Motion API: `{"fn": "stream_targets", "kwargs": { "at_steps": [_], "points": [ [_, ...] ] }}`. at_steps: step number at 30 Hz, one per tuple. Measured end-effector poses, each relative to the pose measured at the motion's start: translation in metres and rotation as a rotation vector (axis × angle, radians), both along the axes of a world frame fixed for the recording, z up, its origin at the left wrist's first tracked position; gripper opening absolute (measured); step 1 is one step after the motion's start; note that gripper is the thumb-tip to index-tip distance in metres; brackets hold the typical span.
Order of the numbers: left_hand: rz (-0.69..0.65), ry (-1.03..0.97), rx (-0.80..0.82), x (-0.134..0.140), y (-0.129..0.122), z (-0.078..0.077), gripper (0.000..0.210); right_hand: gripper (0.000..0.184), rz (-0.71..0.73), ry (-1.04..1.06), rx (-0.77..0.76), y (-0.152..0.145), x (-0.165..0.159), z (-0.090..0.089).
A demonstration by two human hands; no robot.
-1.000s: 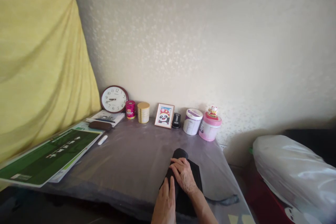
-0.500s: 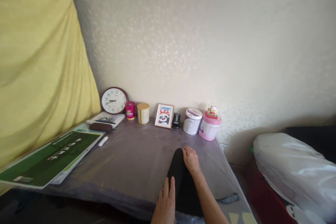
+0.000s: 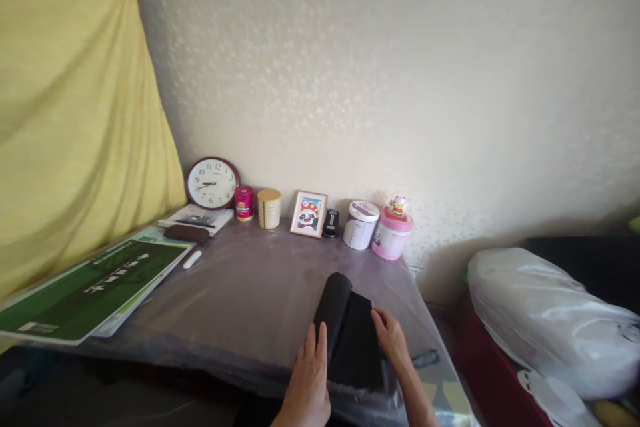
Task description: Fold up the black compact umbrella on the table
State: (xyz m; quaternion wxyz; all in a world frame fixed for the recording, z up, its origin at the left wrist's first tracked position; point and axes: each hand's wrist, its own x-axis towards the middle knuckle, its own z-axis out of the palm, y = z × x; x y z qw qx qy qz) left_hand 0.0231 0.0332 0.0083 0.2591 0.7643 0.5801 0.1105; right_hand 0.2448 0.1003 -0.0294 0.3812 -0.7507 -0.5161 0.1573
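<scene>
A black, fabric-like sheet (image 3: 357,340), rolled up along its left side, lies on the table near the front edge. My left hand (image 3: 309,377) rests against the near left part of the black roll (image 3: 334,303), its fingers stretched out over the surface and its thumb hidden. On the other side, my right hand (image 3: 390,333) pinches the right edge of the flat part between thumb and fingers. A small dark strip (image 3: 426,358) lies on the table just right of my right wrist.
Along the wall stand a clock (image 3: 213,183), a pink can (image 3: 245,203), a yellow-lidded can (image 3: 269,209), a panda picture frame (image 3: 309,214) and two tubs (image 3: 361,225). Green boards (image 3: 100,287) lie at left. A white plastic bag (image 3: 540,307) sits right of the table (image 3: 250,307).
My right hand has moved from the far end of the roll, nearer and to the right, onto the flat part's edge. More of the flat part shows. The view has shifted slightly.
</scene>
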Motion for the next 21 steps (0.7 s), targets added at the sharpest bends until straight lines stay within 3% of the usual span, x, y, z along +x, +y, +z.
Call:
{"fn": "stream_targets", "kwargs": {
  "at_steps": [14,21],
  "points": [
    [0.003,-0.015,0.019,0.001,-0.003,0.000,0.094,0.031,0.029,-0.094,0.036,-0.006,-0.023,0.001],
    [0.017,0.012,0.008,0.002,-0.003,0.003,0.095,0.034,0.149,0.026,0.167,0.005,-0.053,0.026]
  ]
}}
